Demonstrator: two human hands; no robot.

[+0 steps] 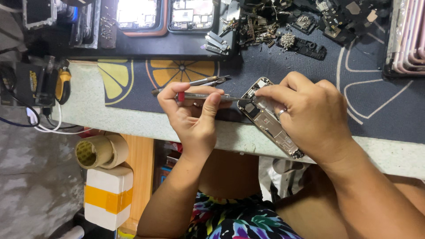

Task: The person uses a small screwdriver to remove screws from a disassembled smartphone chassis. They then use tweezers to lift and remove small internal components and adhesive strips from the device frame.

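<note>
My left hand (192, 117) grips a thin metal screwdriver (201, 95) with a red band, held level with its tip at the upper part of an opened phone (270, 121). The phone lies slanted over the table's front edge, its inner metal frame and parts exposed. My right hand (310, 113) rests over the phone from the right and holds it, fingertips pressing near its top end. A ring sits on one finger. Metal tweezers (210, 81) lie on the mat just behind my left hand.
A dark mat (354, 88) with orange and yellow citrus prints covers the table. Behind it lie opened phones (191, 15), loose small parts and screws (287, 40), and stacked pink phone frames (409, 40). Tape rolls (99, 150), a white block and cables sit at the left.
</note>
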